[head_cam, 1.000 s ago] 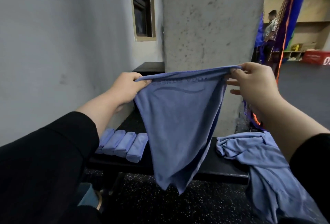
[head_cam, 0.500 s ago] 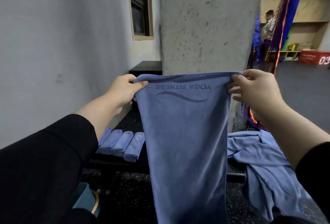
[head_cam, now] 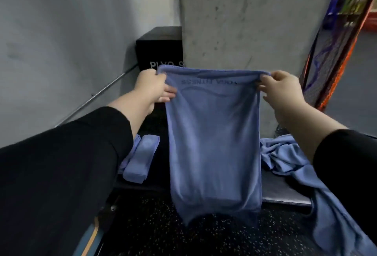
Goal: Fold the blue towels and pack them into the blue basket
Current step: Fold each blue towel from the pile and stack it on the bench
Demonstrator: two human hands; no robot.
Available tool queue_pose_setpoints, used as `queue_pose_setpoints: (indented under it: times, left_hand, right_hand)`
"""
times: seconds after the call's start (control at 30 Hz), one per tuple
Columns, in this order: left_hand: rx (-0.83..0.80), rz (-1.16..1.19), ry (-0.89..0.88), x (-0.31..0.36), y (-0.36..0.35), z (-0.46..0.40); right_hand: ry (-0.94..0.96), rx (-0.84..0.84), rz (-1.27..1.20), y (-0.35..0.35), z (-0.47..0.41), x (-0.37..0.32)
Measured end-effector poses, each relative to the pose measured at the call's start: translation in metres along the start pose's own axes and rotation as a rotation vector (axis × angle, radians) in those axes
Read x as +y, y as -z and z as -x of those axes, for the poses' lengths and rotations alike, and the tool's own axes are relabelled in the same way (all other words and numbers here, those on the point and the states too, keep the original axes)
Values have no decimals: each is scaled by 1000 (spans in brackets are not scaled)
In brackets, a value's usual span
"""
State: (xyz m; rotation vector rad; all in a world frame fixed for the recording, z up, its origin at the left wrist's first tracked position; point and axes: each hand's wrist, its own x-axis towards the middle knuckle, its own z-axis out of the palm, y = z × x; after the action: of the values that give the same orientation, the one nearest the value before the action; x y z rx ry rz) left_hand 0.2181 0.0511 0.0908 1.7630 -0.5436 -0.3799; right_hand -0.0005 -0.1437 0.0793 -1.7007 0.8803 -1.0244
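Towel (head_cam: 214,143): it is hanging in the air between the two hands, top edge stretched flat, the rest dropping straight down below the grip; it is looking doubled, with mirrored lettering showing through near the top.
Left hand (head_cam: 152,87): it is pinching the towel's upper left corner, thumb on top and fingers curled behind the cloth.
Right hand (head_cam: 280,88): it is pinching the upper right corner in the same way, level with the left.
Place of the towel: it is hanging over the front edge of the black bench (head_cam: 285,195), its lower hem dangling below the bench top, nearer the person than the grip.
Step in hand, by my reading: squaring the hanging towel before laying it down for the next fold.
Doing it well: keeping both corners level and taut, letting the hem settle, then lowering it flat on the bench.
Folded towels (head_cam: 142,159): they are lying below and left of the left-hand grip, on the bench.
Loose towels (head_cam: 289,159): they are lying heaped below the right-hand grip, trailing off the bench edge.
Basket: it is not identifiable in this view.
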Motion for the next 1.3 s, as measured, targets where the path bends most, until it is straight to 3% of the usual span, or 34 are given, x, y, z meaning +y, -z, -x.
queue_pose_setpoints:
  times: [0.07,0.2,0.3,0.4,0.47,0.63,1.3]
  left_hand:
    - [-34,-59,-42,-10,-15,-34]
    - [-135,-491,-136,-77,-48,-32]
    - [-391,-791,-180,-156,-71,19]
    - [-640,-1106,-195,-197,-83,49]
    - [-714,-1224,-210,-197,-81,52]
    - [-824,-1263,-180,-204,-85,46]
    - [-715,-1261,-222,-230,-127,-66]
  right_hand:
    - [-7,-109,93,-23,-25,19]
    - [-54,-421,519,-59,-9,86]
    - [-98,-726,930,-69,46,145]
    - [-96,-953,1114,-72,80,183]
    - [-90,-976,1106,-70,82,187]
    - [-13,-964,1130,-67,90,203]
    - [21,-803,1130,-115,-15,247]
